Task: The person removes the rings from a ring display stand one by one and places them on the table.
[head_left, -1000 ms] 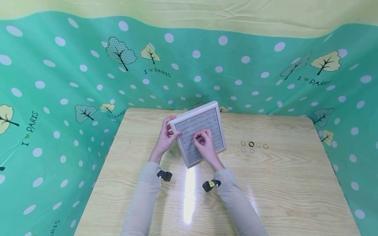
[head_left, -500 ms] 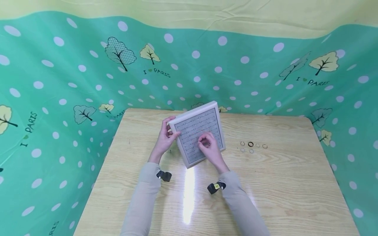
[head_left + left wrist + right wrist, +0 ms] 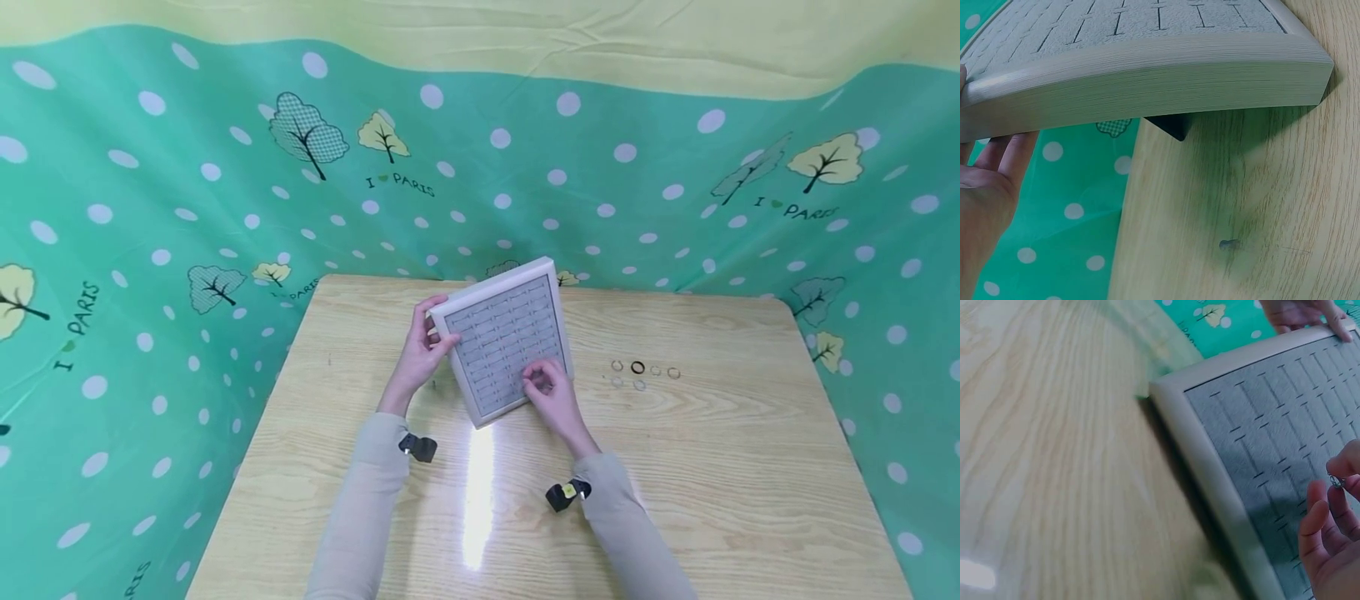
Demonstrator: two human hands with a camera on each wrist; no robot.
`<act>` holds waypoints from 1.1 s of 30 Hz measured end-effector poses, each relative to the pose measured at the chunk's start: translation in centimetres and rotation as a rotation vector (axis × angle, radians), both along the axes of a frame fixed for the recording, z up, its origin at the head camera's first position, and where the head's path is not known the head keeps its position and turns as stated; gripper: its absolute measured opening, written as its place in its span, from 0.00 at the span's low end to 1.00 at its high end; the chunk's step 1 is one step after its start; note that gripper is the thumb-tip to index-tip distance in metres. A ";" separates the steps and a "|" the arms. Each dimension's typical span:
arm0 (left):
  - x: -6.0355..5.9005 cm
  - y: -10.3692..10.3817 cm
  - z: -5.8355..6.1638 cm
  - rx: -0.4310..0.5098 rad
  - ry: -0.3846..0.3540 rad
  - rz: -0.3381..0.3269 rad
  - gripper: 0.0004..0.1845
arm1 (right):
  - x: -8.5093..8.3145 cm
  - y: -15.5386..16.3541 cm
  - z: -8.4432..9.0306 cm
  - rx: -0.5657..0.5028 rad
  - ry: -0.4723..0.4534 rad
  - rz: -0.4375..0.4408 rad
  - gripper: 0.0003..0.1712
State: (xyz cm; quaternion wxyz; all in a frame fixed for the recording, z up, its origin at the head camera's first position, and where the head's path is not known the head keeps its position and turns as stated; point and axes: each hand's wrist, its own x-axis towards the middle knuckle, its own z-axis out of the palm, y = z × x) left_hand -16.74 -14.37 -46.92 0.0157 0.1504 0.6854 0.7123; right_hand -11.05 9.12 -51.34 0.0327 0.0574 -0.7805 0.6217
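Note:
A grey felt ring tray [image 3: 504, 342] with a pale frame stands tilted up on the wooden table [image 3: 750, 467]. My left hand [image 3: 433, 335] grips its upper left corner, thumb on the front and fingers [image 3: 997, 156] behind the frame [image 3: 1147, 75]. My right hand [image 3: 542, 379] hovers over the tray's lower right part. In the right wrist view its fingertips [image 3: 1325, 512] pinch a small silvery ring [image 3: 1337, 481] just above the slotted felt [image 3: 1272, 437].
Several loose rings [image 3: 643, 372], one of them dark, lie on the table right of the tray. A black prop [image 3: 1169, 127] shows under the tray. A tiny dark speck [image 3: 1229, 245] sits on the wood near my left hand. Green dotted cloth [image 3: 150, 250] surrounds the table.
My right hand has slid from the middle of the tray down toward its lower right corner. The left hand and the tray have stayed put.

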 end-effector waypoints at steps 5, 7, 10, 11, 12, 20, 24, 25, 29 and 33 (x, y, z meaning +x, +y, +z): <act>0.0 0.1 0.0 0.004 -0.001 -0.003 0.32 | 0.5 1.0 -0.8 0.002 -0.043 -0.020 0.06; 0.0 0.1 0.0 0.004 -0.001 -0.004 0.32 | 0.6 1.5 -1.0 0.011 -0.062 -0.036 0.05; 0.1 0.1 -0.1 0.003 -0.003 -0.002 0.32 | 0.7 2.4 -1.4 0.029 -0.083 -0.055 0.06; 0.1 0.1 0.0 0.003 -0.003 -0.002 0.32 | 0.6 2.7 -1.5 0.039 -0.086 -0.062 0.06; 0.1 0.1 0.0 0.003 -0.001 -0.002 0.32 | 0.5 3.1 -2.0 0.039 -0.091 -0.066 0.06; 0.1 0.0 0.2 -0.013 0.009 -0.007 0.32 | -0.5 5.8 -5.7 0.070 -0.108 -0.107 0.07; 0.0 0.0 0.1 -0.008 0.007 -0.007 0.33 | -0.4 7.0 -6.1 0.096 -0.127 -0.130 0.08; 0.0 0.0 0.1 -0.007 0.007 -0.007 0.33 | -0.3 7.3 -6.1 0.103 -0.124 -0.133 0.08; -0.4 -0.1 -0.7 0.001 0.018 -0.003 0.33 | 0.3 8.4 -5.2 0.119 -0.137 -0.140 0.08; -0.9 -0.2 -1.9 -0.002 0.020 0.008 0.33 | 0.6 9.7 -5.3 0.128 -0.145 -0.177 0.09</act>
